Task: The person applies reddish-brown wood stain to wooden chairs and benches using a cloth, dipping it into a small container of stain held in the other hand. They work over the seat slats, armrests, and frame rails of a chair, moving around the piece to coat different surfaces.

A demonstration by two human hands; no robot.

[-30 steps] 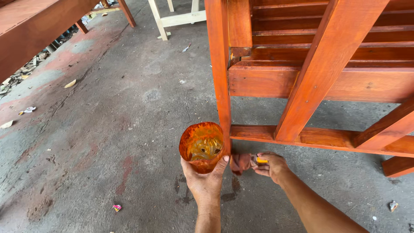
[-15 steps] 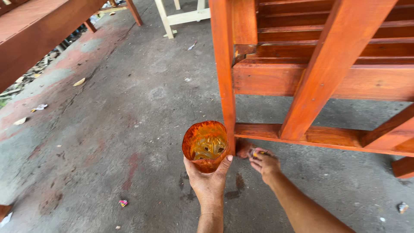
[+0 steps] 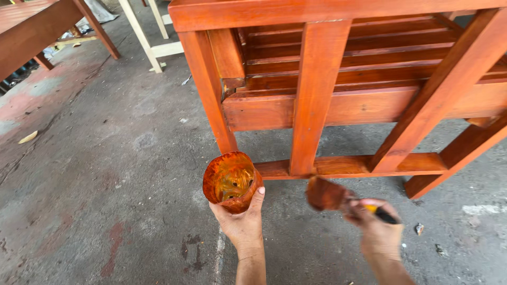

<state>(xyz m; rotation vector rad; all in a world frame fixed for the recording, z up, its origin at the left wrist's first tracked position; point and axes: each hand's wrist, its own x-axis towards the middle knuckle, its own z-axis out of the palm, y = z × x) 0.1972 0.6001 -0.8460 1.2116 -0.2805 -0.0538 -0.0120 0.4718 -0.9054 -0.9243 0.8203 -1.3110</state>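
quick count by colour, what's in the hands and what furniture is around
Orange-stained: 3 - cup of stain in the left hand, brush in the right hand, slatted wooden frame
Dark brown: 1 - bench
Pale unpainted: 1 - wooden frame
Total: 5

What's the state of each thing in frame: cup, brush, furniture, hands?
cup: held, tilted toward the camera, inside coated orange-brown, some stain pooled within
brush: held, bristles loaded with brown stain, just below the lower rail, contact unclear
left hand: gripping the cup from below
right hand: closed on the brush handle
wooden frame: stained orange, glossy
pale wooden frame: unstained
floor: concrete, red-stained patches
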